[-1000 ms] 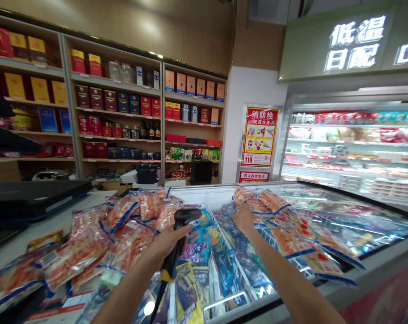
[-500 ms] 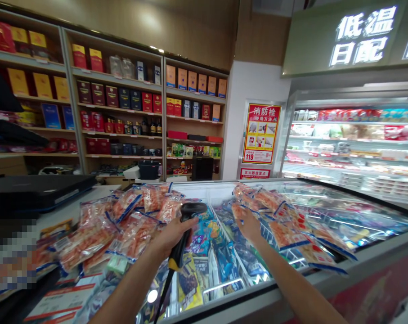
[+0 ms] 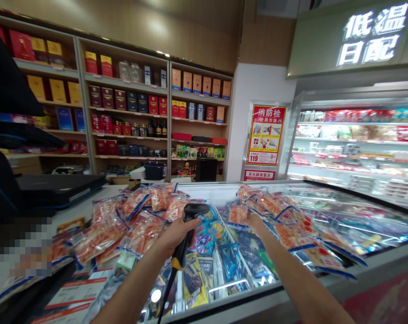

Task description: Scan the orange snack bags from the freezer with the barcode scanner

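Note:
My left hand is wrapped around the handle of a black and yellow barcode scanner, whose cord hangs down toward the bottom edge. In my right hand is a clear packet of orange-pink food with a blue edge, facing the scanner from a short distance. It is held over the freezer, and my fingertips are partly hidden behind it. Similar packets lie in a heap to the left of the scanner. Another row of them lies on the freezer glass to the right of my right hand.
Under my hands is a chest freezer with a glass top and colourful bags inside. Price cards lie at the lower left, near a black device. Shelves of boxes line the back, and a lit refrigerated display stands at the right.
My right hand has drawn the packet away from the right row and turned it toward the scanner. The scanner stays in my left hand. The whole view has shifted slightly.

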`<state>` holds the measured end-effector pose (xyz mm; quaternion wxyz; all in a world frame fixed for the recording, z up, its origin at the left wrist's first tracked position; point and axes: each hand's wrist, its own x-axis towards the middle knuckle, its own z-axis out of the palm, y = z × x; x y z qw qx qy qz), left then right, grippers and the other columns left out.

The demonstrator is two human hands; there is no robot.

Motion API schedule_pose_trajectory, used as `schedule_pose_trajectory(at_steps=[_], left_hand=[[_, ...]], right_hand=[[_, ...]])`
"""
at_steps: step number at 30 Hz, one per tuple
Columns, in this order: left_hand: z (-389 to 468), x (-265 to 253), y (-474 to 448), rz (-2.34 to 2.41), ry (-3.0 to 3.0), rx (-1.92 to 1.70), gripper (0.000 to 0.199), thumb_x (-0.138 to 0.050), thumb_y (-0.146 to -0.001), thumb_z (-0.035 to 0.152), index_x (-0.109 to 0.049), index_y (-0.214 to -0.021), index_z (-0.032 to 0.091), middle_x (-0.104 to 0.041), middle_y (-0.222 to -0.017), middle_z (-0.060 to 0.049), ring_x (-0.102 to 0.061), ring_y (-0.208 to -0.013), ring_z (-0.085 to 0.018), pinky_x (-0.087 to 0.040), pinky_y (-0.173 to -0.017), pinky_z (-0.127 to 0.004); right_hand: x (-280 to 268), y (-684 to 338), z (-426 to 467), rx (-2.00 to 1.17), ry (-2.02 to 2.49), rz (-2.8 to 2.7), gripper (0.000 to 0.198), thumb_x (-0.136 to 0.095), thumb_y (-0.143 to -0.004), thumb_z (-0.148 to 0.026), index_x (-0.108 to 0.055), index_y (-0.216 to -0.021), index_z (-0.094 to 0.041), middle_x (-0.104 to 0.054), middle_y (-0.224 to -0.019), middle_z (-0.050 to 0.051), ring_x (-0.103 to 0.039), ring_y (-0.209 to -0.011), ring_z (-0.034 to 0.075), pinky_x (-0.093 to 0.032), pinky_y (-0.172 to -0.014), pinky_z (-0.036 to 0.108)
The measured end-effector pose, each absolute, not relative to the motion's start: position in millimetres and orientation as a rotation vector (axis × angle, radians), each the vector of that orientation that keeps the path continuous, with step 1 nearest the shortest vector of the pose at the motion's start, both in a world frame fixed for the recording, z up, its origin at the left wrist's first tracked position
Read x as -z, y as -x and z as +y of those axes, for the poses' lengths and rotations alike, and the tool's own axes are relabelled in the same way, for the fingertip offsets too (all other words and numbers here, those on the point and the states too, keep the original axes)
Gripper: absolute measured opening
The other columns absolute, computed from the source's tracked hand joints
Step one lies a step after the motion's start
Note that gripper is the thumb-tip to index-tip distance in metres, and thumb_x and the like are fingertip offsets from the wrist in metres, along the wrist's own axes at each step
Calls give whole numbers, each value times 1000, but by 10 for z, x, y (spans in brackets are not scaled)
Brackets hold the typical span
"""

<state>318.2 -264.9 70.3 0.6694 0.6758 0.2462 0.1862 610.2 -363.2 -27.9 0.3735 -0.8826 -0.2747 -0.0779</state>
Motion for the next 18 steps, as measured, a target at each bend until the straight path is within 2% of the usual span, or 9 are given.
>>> schedule_pose_trajectory(at_steps=[3, 8, 13, 18], left_hand=[[-2671, -733, -3168, 536, -1516, -433, 33, -55, -59, 43, -43, -47, 15, -45, -34, 4, -40, -31, -6, -29, -37, -20], [-2697, -794, -3159, 468, -1522, -427, 33, -54, -60, 44, -42, -48, 15, -44, -35, 5, -39, -31, -6, -28, -36, -19], [-2685, -798, -3179, 404, -1492, -406, 32, -54, -61, 45, -43, -56, 16, -48, -42, 5, -41, -33, -6, -30, -36, -19], [-2667, -792, -3215, 352, -1455, -396, 27, -54, -63, 41, -40, -63, 18, -50, -46, 6, -41, -33, -6, -31, -36, -19]], right_hand=[[236, -5962, -3500, 203, 2172, -739, 11, -50, -59, -25, -55, -58, -15, -56, -54, 0, -50, -50, 12, -32, -46, 20], [142, -5759, -3349, 357, 2108, -735, 18, -42, -68, -27, -53, -76, -15, -59, -70, 4, -53, -65, 14, -34, -56, 22], [31, -5596, -3286, 505, 2288, -764, 14, -42, -70, -21, -52, -80, -19, -59, -78, 3, -52, -77, 16, -31, -62, 24], [-50, -5489, -3254, 517, 2359, -796, 13, -43, -72, -21, -51, -82, -20, -59, -81, 3, -51, -82, 16, -30, -65, 24]])
